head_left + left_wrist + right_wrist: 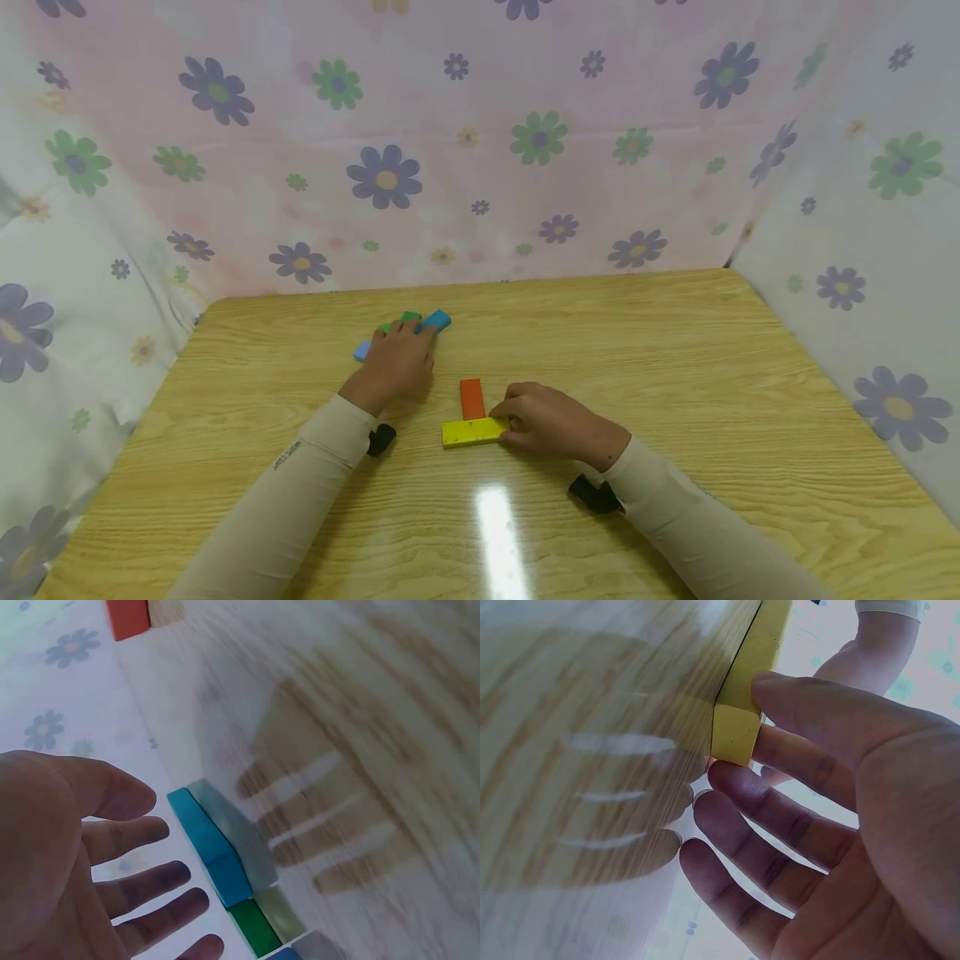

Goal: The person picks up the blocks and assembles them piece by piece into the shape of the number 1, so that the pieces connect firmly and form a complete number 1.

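My right hand (551, 421) pinches the right end of a long yellow block (471, 432), thumb on the near side and index finger on the far side. The block lies flat, crosswise on the table. A red block (472, 398) stands end-on against its far side, together like a T. Farther back on the left, my left hand (393, 358) reaches over a group of blocks. A blue block (437, 320) lies beside its fingertips, with green blocks (410, 316) and a light blue block (362, 351) partly hidden by the hand. The left wrist view shows its fingers apart, close to the blue block (210, 844).
The wood-grain table (637, 350) is glossy and reflects a light near its front. Flower-patterned cloth (465, 100) hangs behind it and along both sides. A black strap piece (596, 493) hangs beneath the right wrist, another (382, 440) beneath the left.
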{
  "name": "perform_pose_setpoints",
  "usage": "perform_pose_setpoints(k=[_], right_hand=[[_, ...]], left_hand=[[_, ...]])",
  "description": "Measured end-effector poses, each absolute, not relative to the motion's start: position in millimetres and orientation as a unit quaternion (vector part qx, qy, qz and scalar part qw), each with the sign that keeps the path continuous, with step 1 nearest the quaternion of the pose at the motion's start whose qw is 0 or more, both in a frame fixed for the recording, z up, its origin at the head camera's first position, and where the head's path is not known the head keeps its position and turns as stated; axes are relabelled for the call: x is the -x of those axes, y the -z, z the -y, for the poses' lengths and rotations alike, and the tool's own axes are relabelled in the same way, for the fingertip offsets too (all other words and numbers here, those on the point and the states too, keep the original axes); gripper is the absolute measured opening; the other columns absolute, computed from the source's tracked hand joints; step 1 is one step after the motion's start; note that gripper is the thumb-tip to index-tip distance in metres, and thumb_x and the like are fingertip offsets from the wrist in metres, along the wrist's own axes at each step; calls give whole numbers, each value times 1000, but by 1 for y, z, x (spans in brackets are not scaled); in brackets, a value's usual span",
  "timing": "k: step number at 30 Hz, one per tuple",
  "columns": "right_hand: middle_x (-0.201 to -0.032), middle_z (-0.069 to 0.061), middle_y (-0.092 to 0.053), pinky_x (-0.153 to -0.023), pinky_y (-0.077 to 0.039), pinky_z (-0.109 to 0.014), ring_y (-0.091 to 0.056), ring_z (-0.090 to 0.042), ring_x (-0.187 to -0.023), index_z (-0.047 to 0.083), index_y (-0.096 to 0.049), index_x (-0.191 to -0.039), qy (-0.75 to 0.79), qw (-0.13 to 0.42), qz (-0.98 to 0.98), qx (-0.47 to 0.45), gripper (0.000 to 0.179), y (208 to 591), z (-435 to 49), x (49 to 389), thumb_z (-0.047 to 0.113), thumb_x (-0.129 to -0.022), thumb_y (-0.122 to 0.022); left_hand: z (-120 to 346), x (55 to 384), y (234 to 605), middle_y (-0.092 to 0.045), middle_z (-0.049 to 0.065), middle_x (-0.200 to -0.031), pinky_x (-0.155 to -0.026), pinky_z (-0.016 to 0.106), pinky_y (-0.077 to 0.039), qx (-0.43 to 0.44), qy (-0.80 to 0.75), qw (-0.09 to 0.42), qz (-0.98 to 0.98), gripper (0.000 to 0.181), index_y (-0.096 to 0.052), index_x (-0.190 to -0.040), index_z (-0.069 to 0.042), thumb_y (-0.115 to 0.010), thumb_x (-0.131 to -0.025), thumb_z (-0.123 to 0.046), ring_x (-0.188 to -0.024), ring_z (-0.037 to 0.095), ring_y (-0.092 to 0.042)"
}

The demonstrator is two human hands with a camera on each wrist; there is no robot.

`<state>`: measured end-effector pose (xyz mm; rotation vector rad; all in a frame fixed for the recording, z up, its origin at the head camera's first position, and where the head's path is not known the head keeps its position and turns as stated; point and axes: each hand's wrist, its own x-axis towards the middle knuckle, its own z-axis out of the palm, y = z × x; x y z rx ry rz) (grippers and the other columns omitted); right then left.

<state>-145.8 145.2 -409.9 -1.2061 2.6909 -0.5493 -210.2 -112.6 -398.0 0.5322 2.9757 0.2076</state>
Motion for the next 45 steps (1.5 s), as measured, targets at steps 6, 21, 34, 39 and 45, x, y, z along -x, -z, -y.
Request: perform_pose_setpoints(k=[6,21,34,39,45], right_hand=[[-101,-4,-68,-70,-49,-20,-50,-5,-77,4,-78,-119,183,75,-898,393,29,410,-144,146,15,-92,-79],[-101,-4,-67,-69,-50,-20,-52,-6,-76,3,-77,-121,181,79,-902,384,30,407,-143,147,17,-94,-78],[-100,-4,-68,-68,-49,-20,-53,-6,-75,1,-76,-120,178,78,-901,388,30,409,-142,148,15,-93,-78],[-98,-3,-67,-68,-49,-20,-49,-4,-74,3,-77,-120,175,77,-901,389,30,409,-143,147,16,-93,-79],[-98,-2,-66,-67,-48,-19,-48,-2,-73,4,-77,-120,178,76,-900,390,30,411,-142,146,17,-93,-79]], left_hand=[[117,213,400,-36,26,-162,-112,68,-38,-170,-61,63,-981,54,-41,-158,-2,-45,-107,-19,-147,49,-38],[115,219,404,-33,19,-166,-112,67,-39,-178,-61,78,-979,56,-36,-160,-1,-41,-107,-17,-148,49,-36],[115,211,405,-32,20,-166,-117,58,-39,-200,-119,92,-968,54,-36,-160,0,-46,-109,-16,-150,44,-36],[116,208,406,-41,17,-163,-114,52,-44,-199,-151,92,-964,48,-45,-156,-2,-48,-108,-11,-147,39,-44],[117,202,406,-49,17,-158,-112,52,-46,-218,-157,75,-960,47,-53,-150,-2,-47,-104,-3,-144,38,-48]])
